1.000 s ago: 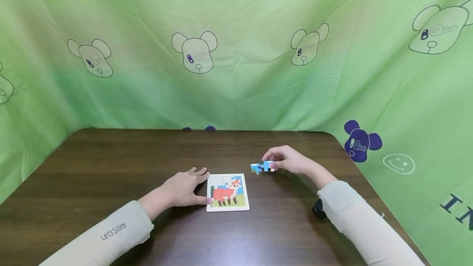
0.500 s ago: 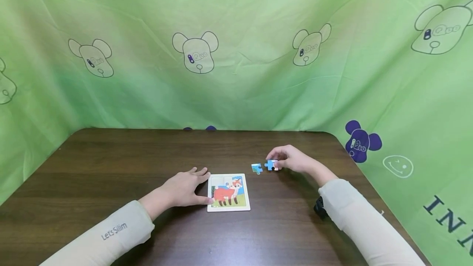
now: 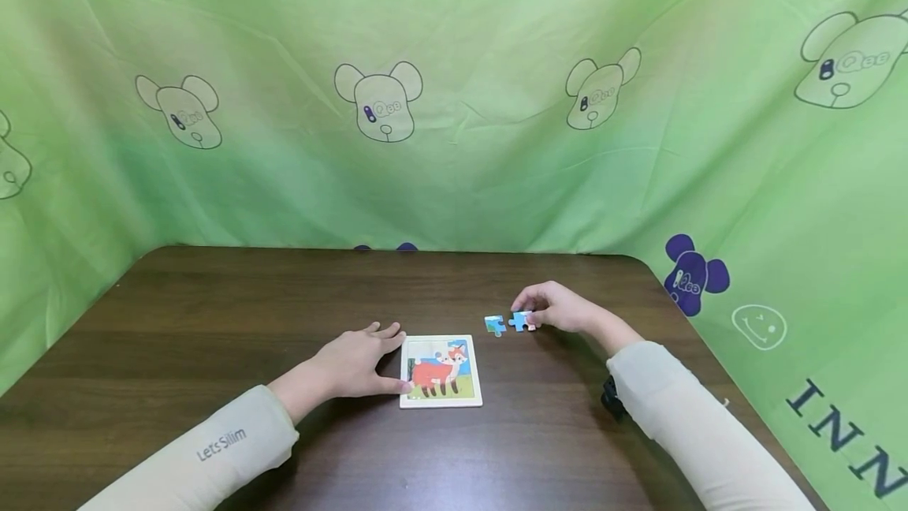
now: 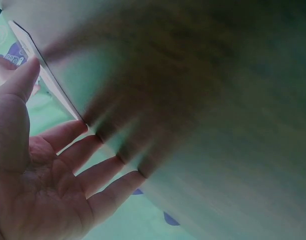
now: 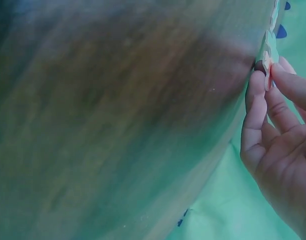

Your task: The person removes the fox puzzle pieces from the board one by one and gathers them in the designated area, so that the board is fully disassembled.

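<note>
left hand (image 3: 353,365) spread, touching the puzzle frame (image 3: 443,403) — right hand (image 3: 556,309) pinching a blue piece (image 3: 519,322).

From my head, bright, even light fills the green printed fabric curtain (image 3: 468,188); whitish glare sits on the near middle of the brown wood-grained worktop (image 3: 461,468), with soft shadow beside my left off-white cloth sleeve (image 3: 227,440). My wrist views are dim and greenish, dark smears blurring the worktop beyond my bare left grip (image 4: 50,172).
</note>
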Motion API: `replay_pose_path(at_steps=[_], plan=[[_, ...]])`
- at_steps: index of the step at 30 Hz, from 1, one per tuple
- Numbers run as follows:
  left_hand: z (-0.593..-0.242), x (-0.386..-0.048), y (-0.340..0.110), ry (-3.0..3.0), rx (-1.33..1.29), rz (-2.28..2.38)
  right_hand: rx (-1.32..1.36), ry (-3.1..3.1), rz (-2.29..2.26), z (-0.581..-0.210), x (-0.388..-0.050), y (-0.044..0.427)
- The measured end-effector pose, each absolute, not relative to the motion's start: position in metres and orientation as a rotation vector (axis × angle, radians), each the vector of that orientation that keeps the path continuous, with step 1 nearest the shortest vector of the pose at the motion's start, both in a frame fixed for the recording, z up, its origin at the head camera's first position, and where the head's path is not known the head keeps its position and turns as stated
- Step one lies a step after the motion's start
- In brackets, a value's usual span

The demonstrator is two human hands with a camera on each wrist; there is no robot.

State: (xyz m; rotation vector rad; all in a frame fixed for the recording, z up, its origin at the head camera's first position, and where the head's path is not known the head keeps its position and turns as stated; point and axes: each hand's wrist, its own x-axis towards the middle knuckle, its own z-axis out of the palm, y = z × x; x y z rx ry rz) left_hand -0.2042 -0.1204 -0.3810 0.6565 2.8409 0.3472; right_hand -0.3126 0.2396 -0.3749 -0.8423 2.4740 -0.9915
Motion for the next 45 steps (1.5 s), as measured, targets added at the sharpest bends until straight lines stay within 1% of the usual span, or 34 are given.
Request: replay_pose_path(at_steps=[19,25,29,33,41,45], plan=[[-0.383,-0.206,-0.120,2.847,0.652,0.333,-0.896,2.637,-0.852,-0.375,-0.310,0.239],[-0.383,-0.206,-0.121,2.848,0.658,0.324,-0.906,2.586,-0.855,-0.371,-0.301,0.217],[-0.384,-0.206,-0.121,2.853,0.667,0.317,-1.032,2.607,-0.775,-0.367,-0.296,0.196],[-0.384,-0.207,-0.122,2.850,0.676,0.320,-1.098,2.603,-0.690,-0.363,-0.290,0.175],[-0.385,-0.208,-0.122,2.855,0.679,0.320,-1.159,2.525,-0.606,-0.362,-0.278,0.145],[-0.386,-0.207,-0.121,2.850,0.677,0.332,-1.136,2.503,-0.557,-0.365,-0.275,0.138]])
